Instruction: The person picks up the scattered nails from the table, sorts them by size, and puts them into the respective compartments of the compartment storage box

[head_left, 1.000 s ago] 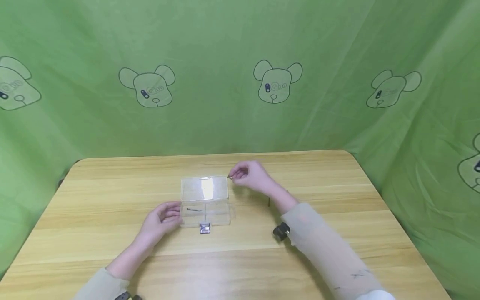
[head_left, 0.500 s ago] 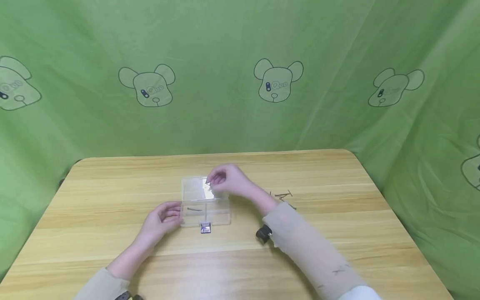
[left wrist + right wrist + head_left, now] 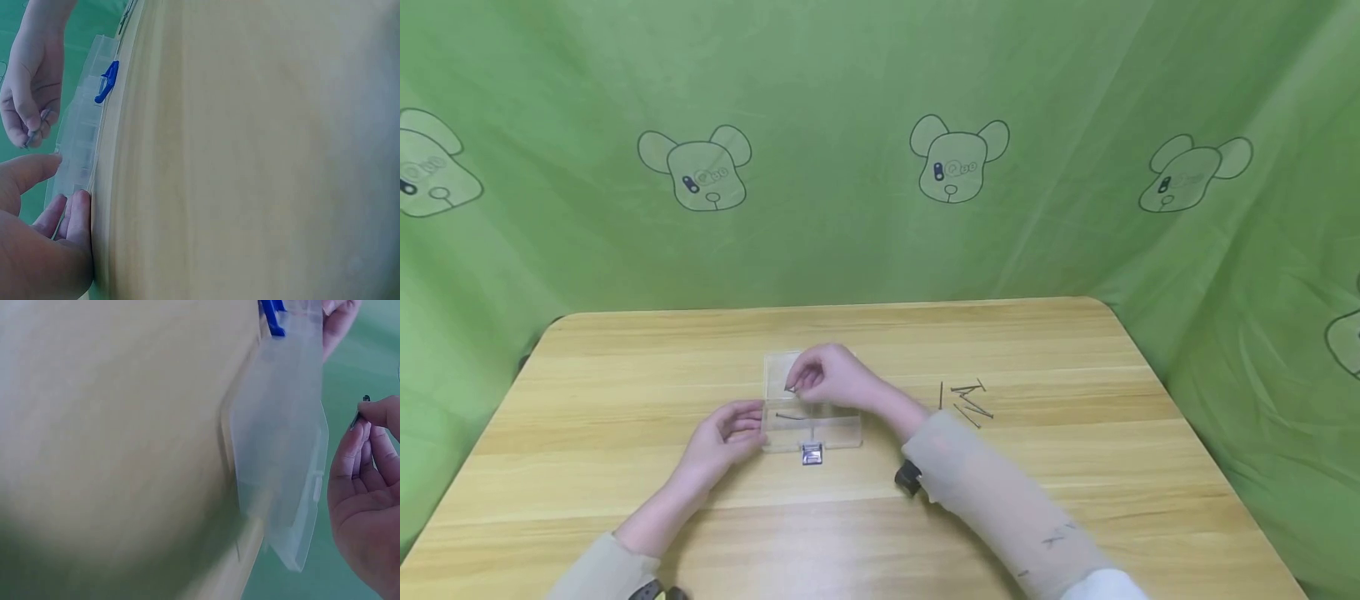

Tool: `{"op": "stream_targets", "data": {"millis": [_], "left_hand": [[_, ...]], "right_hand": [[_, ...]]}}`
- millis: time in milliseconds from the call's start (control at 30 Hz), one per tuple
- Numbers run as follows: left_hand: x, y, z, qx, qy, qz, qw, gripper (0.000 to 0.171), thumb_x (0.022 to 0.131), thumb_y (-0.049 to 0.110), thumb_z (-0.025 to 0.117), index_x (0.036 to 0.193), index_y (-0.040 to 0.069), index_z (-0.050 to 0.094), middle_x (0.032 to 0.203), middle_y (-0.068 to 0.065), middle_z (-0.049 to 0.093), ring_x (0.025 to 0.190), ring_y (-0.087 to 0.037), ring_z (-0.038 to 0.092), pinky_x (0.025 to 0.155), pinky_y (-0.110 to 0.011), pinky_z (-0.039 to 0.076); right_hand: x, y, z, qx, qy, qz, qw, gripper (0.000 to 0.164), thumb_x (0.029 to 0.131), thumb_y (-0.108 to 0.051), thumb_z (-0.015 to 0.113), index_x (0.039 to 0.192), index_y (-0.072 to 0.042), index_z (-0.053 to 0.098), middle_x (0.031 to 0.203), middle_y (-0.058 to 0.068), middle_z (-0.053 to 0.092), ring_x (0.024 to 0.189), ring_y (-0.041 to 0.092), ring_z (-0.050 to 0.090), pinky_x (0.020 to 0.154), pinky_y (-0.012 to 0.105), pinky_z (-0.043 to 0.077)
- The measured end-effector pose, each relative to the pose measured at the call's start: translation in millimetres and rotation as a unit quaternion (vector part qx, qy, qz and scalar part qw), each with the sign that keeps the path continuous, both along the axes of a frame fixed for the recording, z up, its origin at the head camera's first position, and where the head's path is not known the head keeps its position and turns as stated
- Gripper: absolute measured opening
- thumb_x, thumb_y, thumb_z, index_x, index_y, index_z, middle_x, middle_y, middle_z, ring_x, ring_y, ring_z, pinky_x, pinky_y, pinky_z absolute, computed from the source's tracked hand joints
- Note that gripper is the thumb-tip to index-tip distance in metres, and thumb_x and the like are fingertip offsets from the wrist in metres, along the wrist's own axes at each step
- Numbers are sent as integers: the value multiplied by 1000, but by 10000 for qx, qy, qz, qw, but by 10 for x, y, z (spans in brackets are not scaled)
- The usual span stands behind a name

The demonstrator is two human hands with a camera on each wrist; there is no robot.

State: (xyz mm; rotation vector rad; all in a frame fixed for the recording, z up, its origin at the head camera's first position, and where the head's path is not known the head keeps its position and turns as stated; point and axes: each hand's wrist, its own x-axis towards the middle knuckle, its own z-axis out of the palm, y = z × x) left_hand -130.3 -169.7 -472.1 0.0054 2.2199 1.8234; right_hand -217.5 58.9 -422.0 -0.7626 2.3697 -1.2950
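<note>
A clear plastic storage box (image 3: 842, 433) lies on the table with its lid (image 3: 776, 367) opened to the back and its blue latch (image 3: 812, 455) at the front. My left hand (image 3: 718, 442) holds the box's left end, thumb by the front corner and fingers along the side. Between right thumb and fingertips I pinch a nail (image 3: 359, 415). That right hand (image 3: 837, 377) is over the lid and the rear of the left compartment, covering part of both. One nail (image 3: 788, 417) lies in the left compartment. Several more nails (image 3: 941, 396) lie loose to the right of the box.
The wooden table (image 3: 880, 533) runs back to a green curtain (image 3: 820, 250) with printed bear heads. My right forearm (image 3: 992, 492) crosses the table between the box and its front right.
My right hand has moved left with its nail, from beside the lid to above the box's left part. The loose nails on the right have come into view. My left hand stays put.
</note>
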Motion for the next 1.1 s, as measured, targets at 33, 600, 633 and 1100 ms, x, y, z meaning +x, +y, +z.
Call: {"op": "stream_targets", "data": {"millis": [33, 600, 633, 1100], "left_hand": [[-1, -1, 0, 12, 3, -3, 10000, 62, 94, -2, 71, 151, -10, 46, 145, -32, 59, 133, -42, 60, 96, -8, 54], [-2, -6, -7, 103, -18, 23, 9999, 62, 94, -3, 70, 151, -10, 46, 146, -32, 58, 133, -41, 60, 96, -9, 55], [-2, -6, -8, 99, -13, 24, 9999, 62, 94, -3, 71, 151, -10, 46, 146, -32, 58, 133, -41, 60, 96, -9, 55], [6, -1, -9, 60, -14, 47, 10000, 63, 94, -2, 71, 151, -10, 46, 146, -31, 58, 134, -41, 60, 96, -8, 55]], "right_hand": [[8, -20, -1, 65, 26, 35, 10000, 20, 86, 8, 75, 105, 0, 76, 99, 14, 77, 84, 8, 66, 80, 16, 60], [108, -226, -85, 839, 625, 484, 9933, 17, 88, 5, 76, 100, -6, 78, 90, 4, 76, 79, 5, 64, 76, 12, 57], [108, -233, -88, 860, 653, 482, 9930, 17, 87, 5, 76, 99, -7, 78, 89, 2, 76, 78, 5, 63, 76, 12, 57], [63, -129, -116, 582, 466, 487, 9960, 18, 90, 3, 77, 106, -5, 77, 98, 7, 77, 84, 5, 65, 80, 13, 59]]}}
